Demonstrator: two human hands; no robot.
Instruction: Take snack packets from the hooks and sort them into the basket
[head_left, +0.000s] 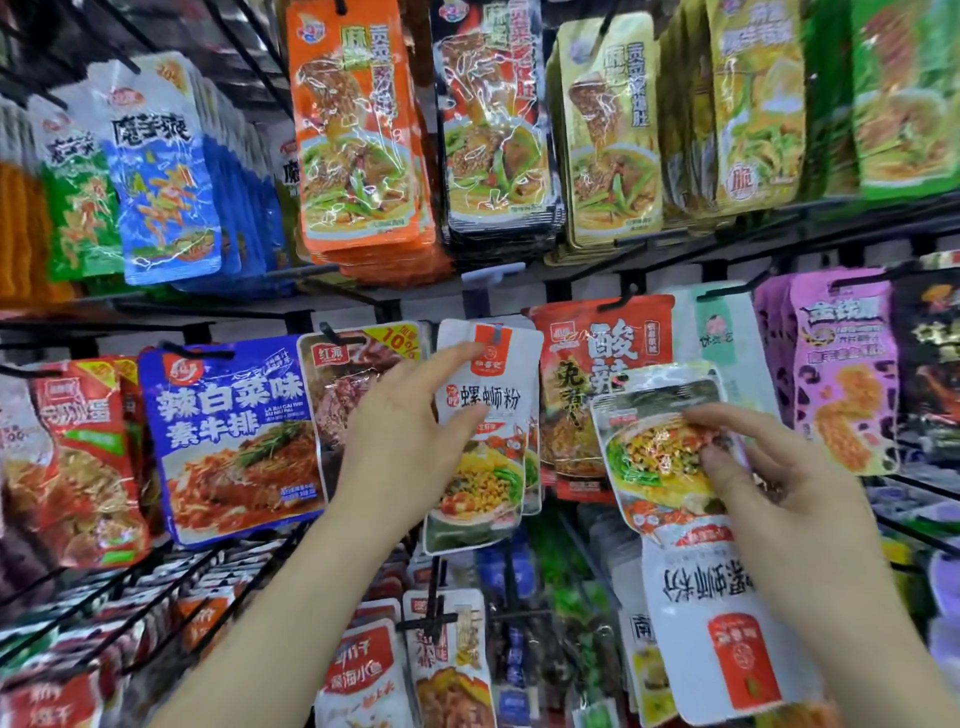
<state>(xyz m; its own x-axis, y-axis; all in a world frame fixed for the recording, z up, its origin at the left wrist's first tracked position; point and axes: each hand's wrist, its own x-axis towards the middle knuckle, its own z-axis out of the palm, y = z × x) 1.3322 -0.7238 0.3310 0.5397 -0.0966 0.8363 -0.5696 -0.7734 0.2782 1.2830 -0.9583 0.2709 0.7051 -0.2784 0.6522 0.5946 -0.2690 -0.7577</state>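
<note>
Two white snail-noodle packets are in hand in the head view, in front of a wire rack (779, 228) crowded with snacks.

The left hand (400, 431) pinches the hanging snail-noodle packet (488, 441) by its left edge. The forefinger is near the top corner and the thumb lies on the printed front, so the grip is narrow and closed on that edge. The packet's red top tab sits at a hook (497, 332); I cannot tell whether it is threaded on it. More packets of the same kind show just behind.

The right hand (789, 499) holds the upside-down snail-noodle packet (696, 582) clear of the rack. The fingers curl over its picture end, the thumb presses the front, and the red tab points down.

Between the two grips hangs a red packet (571, 374). Left of the left grip are a brown meat packet (337, 384), partly hidden by the hand, and a blue packet (234, 436). Up and right of the right grip hangs a purple packet (841, 384). On the row above both grips hang an orange packet (358, 130), a black packet (493, 119) and a gold packet (608, 140).
</note>
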